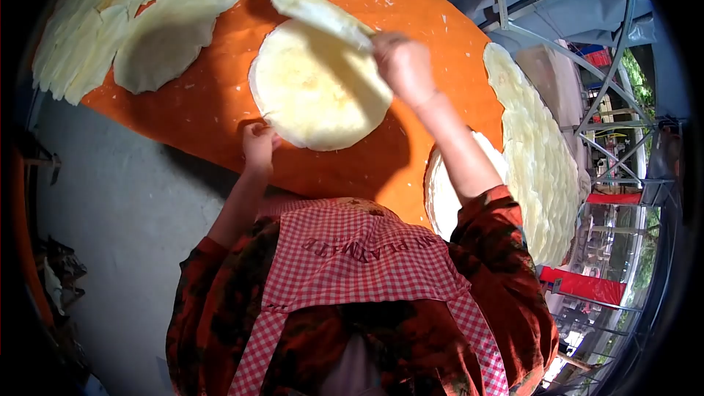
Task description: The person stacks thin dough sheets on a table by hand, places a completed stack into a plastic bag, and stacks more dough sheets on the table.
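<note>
The right hand (403, 66) is pinched shut on a thin pale sheet (315, 9), lifted off the table (411, 0). The sheet runs from that grip up and to the left, its long axis slanting toward the far side of the orange table, its free end hanging in the air above the round stack (315, 92). The stack lies directly below and to the left of the grip, flat on the table, its near edge toward the person.

The left hand (258, 141) rests at the stack's near-left rim, fingers curled onto the edge; whether it actually pinches a layer or only presses it down cannot be told. Of the two hands, the left is the one touching the stack, while the right, higher up, carries the lifted sheet over its far-right part.

Further left of both grips, overlapping sheets (132, 22) lie spread across the table's far corner. To the right of the right forearm another row of sheets (543, 154) runs along the table edge, with a second round stack (444, 202) partly hidden behind the elbow. A checked apron (352, 264) fills the near view.
</note>
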`<state>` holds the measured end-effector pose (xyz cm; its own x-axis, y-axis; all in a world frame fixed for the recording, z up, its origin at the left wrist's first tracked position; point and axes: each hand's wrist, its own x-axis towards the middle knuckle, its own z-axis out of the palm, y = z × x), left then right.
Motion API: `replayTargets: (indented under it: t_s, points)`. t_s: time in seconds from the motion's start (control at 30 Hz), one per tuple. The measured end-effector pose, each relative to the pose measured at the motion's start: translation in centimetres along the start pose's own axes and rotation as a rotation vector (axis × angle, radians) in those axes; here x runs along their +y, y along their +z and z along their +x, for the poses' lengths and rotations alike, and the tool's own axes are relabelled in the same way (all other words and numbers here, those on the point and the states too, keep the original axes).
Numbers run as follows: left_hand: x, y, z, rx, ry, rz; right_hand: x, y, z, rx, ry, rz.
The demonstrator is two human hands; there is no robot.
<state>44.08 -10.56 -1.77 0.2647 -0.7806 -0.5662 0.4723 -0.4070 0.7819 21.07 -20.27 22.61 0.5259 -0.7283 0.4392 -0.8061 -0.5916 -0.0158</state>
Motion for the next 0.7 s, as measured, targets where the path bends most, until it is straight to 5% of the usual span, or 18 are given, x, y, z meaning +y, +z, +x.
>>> replayTargets:
  t_s: [0.2,0.4,0.53,0.67,0.7]
  points:
    - [-0.8,2.1,-1.5,-0.161,-0.114,-0.085,-4.1,15.2,-11.2,-0.134,-0.038,0.032]
    - [-1.2,1.9,-1.1,-0.226,-0.115,-0.076,-4.3,15.5,-11.3,-0.365,-0.018,-0.032]
    - [-0.8,3.0,-1.5,-0.244,-0.021,-0.191,-7.2,15.0,-12.2,-0.358,0.025,0.158]
    - [0.3,2.9,-1.8,-0.396,-0.128,-0.421,-7.3,15.2,-12.7,-0.141,0.024,0.071]
    - [0.4,2.7,-1.7,-0.441,-0.128,-0.468,-6.0,15.7,-11.9,-0.212,0.154,0.180]
